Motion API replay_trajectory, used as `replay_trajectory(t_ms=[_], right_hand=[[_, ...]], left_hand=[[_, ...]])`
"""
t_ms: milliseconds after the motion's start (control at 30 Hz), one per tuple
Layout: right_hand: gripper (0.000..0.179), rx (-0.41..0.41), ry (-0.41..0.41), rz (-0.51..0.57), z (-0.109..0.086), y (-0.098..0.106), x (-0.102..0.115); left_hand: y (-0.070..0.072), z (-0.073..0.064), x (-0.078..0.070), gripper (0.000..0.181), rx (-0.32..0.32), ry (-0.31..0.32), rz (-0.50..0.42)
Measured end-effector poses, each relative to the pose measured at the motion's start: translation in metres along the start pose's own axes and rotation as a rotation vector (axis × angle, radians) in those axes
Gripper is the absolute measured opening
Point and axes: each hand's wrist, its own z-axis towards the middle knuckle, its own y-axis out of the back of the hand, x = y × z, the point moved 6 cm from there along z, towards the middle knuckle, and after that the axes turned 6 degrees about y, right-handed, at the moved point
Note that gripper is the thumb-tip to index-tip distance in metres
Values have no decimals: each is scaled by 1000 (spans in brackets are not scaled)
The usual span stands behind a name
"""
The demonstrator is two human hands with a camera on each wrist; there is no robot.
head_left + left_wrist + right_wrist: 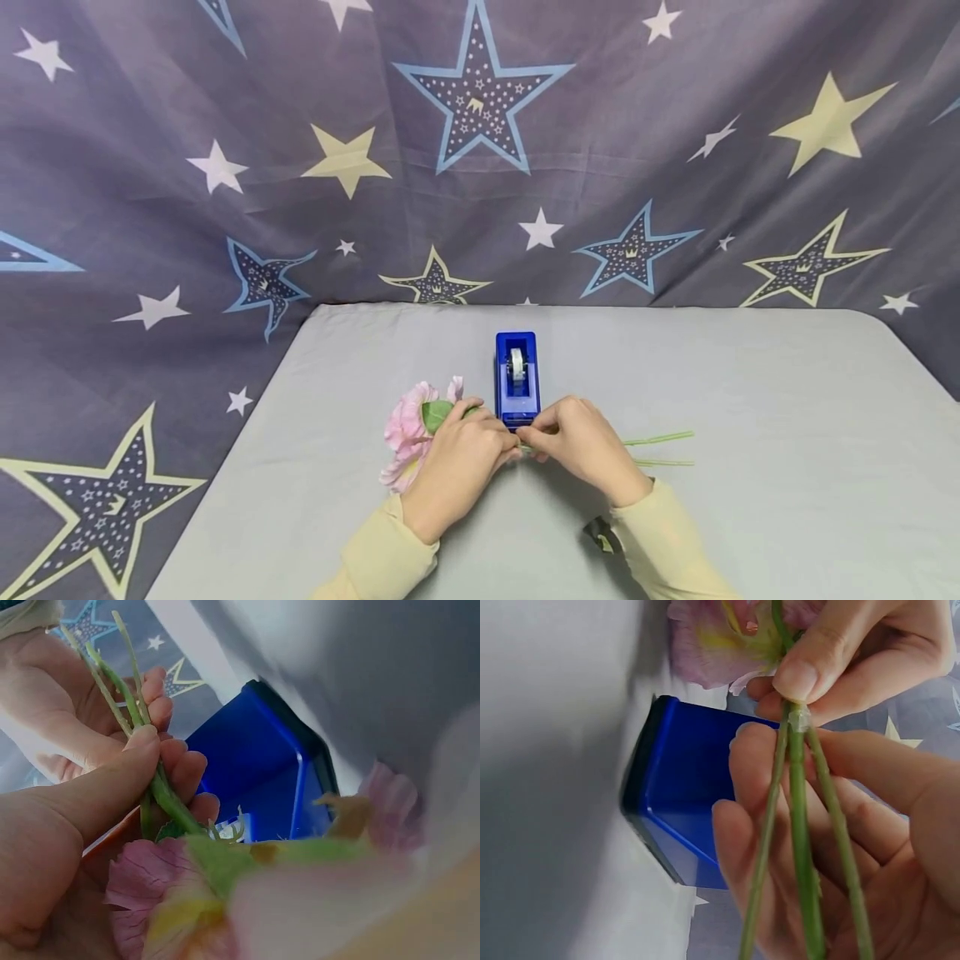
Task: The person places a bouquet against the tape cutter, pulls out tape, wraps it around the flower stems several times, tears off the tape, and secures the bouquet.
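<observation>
Pink artificial flowers [408,421] with green leaves lie at the left, their stems [663,437] running right under both hands. My left hand [461,454] pinches the stems just below the blooms, its thumb [799,679] on top in the right wrist view. A small piece of clear tape [800,720] sits on the stems right beside that thumb. With curled fingers behind the stems and thumb at the tape, my right hand [581,442] holds them there. Directly beyond both hands stands a blue tape dispenser [517,406], carrying a roll of tape [517,365].
A grey-covered table [787,417] lies under everything. Behind it hangs a dark curtain [562,125] printed with stars. Beside the right cuff is a small dark object [602,533], its kind unclear.
</observation>
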Motion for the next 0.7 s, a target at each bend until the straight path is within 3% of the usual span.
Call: replay_trajectory(t_ms=[700], right_hand=[[21,18,9,23,-2,6,8]], left_hand=[[10,0,-1,9,-54,-19,3]])
